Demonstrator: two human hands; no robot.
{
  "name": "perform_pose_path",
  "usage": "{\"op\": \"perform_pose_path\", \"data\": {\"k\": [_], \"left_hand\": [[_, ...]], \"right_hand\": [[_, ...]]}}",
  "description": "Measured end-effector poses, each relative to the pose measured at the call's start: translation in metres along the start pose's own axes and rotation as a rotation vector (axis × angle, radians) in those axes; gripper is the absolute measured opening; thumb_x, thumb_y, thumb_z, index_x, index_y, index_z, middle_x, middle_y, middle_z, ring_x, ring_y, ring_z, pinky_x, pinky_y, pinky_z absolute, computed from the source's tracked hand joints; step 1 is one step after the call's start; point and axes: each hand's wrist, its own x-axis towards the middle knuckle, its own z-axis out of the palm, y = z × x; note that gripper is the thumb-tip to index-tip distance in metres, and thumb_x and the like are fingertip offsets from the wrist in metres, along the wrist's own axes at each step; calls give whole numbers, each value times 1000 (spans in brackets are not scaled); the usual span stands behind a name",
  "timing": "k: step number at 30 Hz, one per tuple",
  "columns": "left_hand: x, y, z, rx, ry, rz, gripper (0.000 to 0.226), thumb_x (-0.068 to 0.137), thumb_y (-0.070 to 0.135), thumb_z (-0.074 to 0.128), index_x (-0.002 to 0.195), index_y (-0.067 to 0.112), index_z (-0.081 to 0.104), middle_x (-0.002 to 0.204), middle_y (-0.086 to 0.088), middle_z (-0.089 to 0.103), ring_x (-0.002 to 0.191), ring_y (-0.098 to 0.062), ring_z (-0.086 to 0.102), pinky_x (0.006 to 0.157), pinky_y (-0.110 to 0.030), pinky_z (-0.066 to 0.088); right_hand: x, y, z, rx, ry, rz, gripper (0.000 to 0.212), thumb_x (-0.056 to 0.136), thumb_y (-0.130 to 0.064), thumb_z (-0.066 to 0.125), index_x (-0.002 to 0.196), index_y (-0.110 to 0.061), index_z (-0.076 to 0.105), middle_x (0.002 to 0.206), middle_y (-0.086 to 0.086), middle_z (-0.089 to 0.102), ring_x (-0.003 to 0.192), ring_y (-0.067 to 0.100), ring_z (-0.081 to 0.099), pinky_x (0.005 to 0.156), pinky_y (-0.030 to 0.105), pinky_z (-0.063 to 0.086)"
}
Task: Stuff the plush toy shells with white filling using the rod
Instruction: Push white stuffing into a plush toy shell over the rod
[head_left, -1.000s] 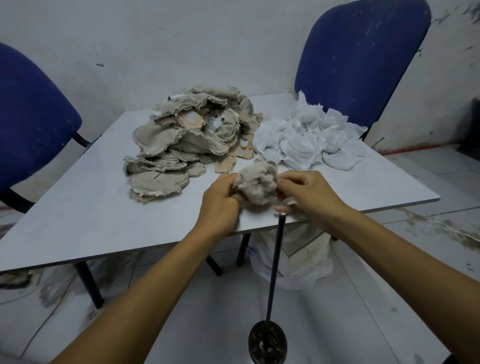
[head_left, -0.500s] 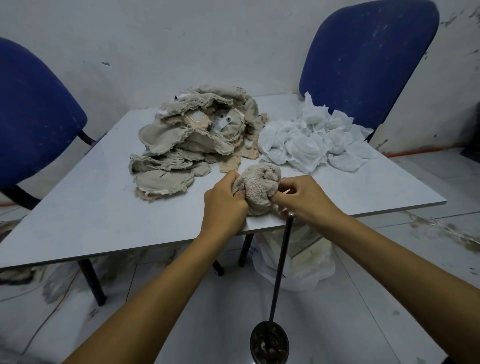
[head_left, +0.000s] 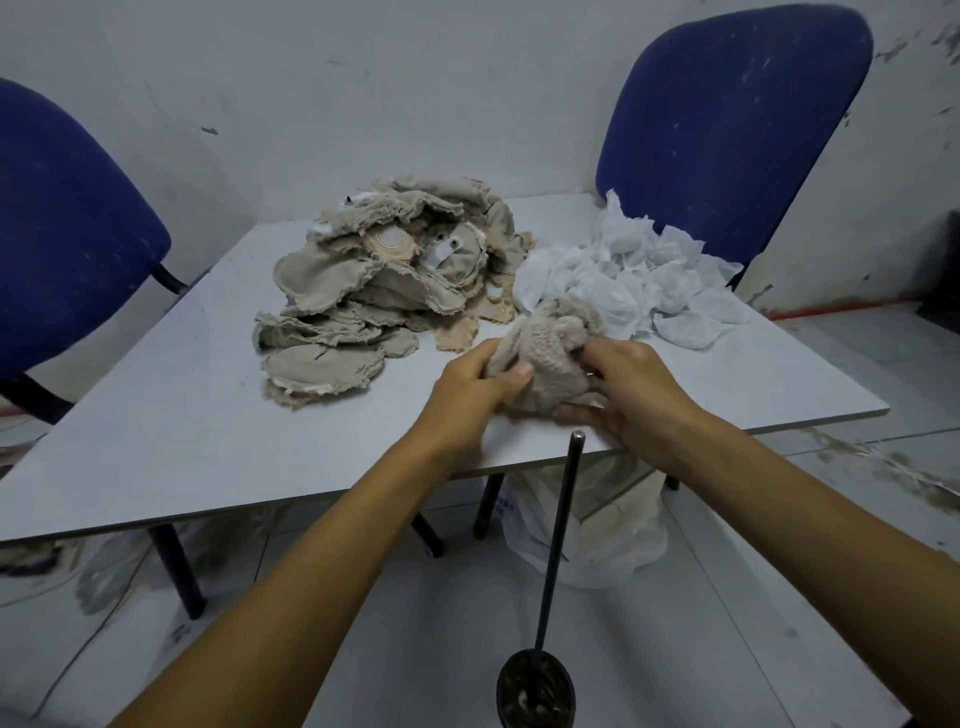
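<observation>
Plush shell (head_left: 540, 358) is gripped from both sides just above the near edge of the worktop (head_left: 156, 415), so it's basically bunched up in mid-air between the hands. Left hand (head_left: 467, 389) is wrapped round its left side with the thumb pressed into the fabric, and the right hand (head_left: 631, 395) is clamped on the right side, fingers (head_left: 582, 415) curled under it. The rod (head_left: 558, 530) is stood upright on its round base (head_left: 535, 693) on the floor, tip just below the shell and not gripped by anything. Biggest risk imo: the opening can't be seen at all, so if the shell gets pushed down blind, the tip could be jammed into a seam or through the fabric. The rod could also be tipped sideways if it's knocked off-centre. White filling (head_left: 623, 280) is piled well behind, next to the heap of empty shells (head_left: 374, 296).
</observation>
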Motion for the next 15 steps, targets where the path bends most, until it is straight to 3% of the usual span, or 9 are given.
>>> {"op": "perform_pose_path", "data": {"k": [2, 5, 8, 10, 11, 15], "left_hand": [[1, -2, 2, -91, -76, 1, 42, 86, 10, 71, 127, 11, 59, 118, -9, 70, 110, -26, 67, 93, -35, 56], [5, -6, 4, 105, 120, 9, 41, 77, 4, 80, 114, 15, 67, 104, -7, 74, 99, -26, 71, 92, -48, 56], [6, -11, 0, 142, 162, -12, 30, 75, 8, 81, 104, 10, 72, 97, -11, 75, 95, -32, 71, 91, -54, 54], [5, -12, -3, 135, 158, -24, 33, 68, 18, 81, 99, 10, 74, 94, -10, 76, 94, -32, 71, 91, -54, 54], [5, -12, -4, 141, 156, -25, 35, 64, 21, 79, 96, 10, 74, 93, -10, 76, 93, -33, 71, 90, -54, 54], [5, -15, -6, 180, 128, -4, 23, 67, 19, 76, 89, 13, 75, 91, -11, 76, 92, -35, 71, 90, -56, 54]], "right_hand": [[-3, 5, 3, -18, 67, -80, 21, 90, -10, 65, 104, -20, 53, 98, 13, 72, 81, 25, 74, 64, 41, 62], [-8, 16, 9, -266, 175, -337, 31, 85, -9, 71, 94, -27, 48, 93, 5, 65, 73, 16, 70, 61, 44, 62], [-7, 21, 11, -530, 253, -615, 25, 86, -10, 73, 91, -33, 66, 95, -3, 64, 77, 4, 65, 67, 25, 58], [-8, 22, 11, -508, 229, -661, 30, 87, -14, 74, 103, -38, 70, 95, -9, 64, 77, -4, 64, 62, 11, 52], [-8, 23, 10, -506, 213, -663, 32, 88, -15, 74, 107, -40, 69, 94, -11, 64, 76, -5, 64, 60, 11, 52], [-5, 20, 5, -720, 167, -662, 18, 86, -15, 74, 96, -30, 78, 84, -10, 60, 72, 11, 65, 69, 35, 58]]}}
